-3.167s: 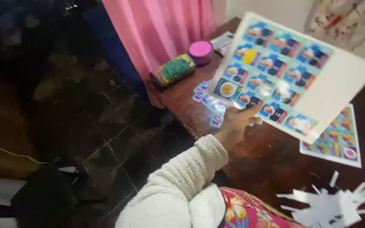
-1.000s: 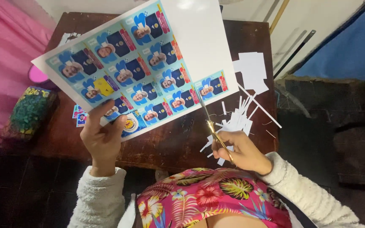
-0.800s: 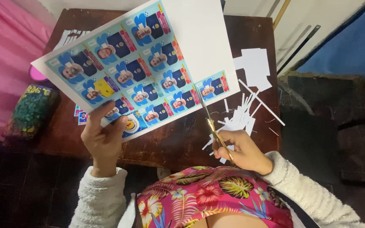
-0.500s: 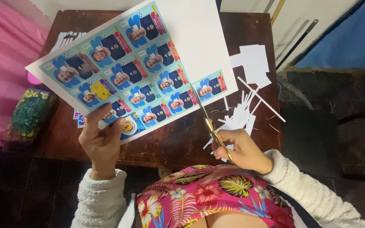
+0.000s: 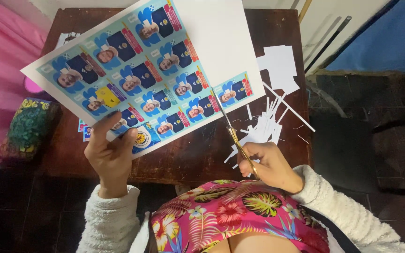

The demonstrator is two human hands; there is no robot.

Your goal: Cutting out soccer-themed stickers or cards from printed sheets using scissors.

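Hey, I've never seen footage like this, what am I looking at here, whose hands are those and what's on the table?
This is one view from a camera worn on a person's head, looking down at their own two bare hands. The left hand holds up a printed sheet of picture cards. The right hand holds scissors whose blades meet the sheet's lower edge. Below is a dark wooden table with white paper scraps. A patterned pouch sits at the table's left edge.

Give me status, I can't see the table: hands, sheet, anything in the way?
Left hand grips printed card sheet at lower edge. Right hand holds scissors, blades at sheet's edge. Paper offcuts on table, clear of the blades.
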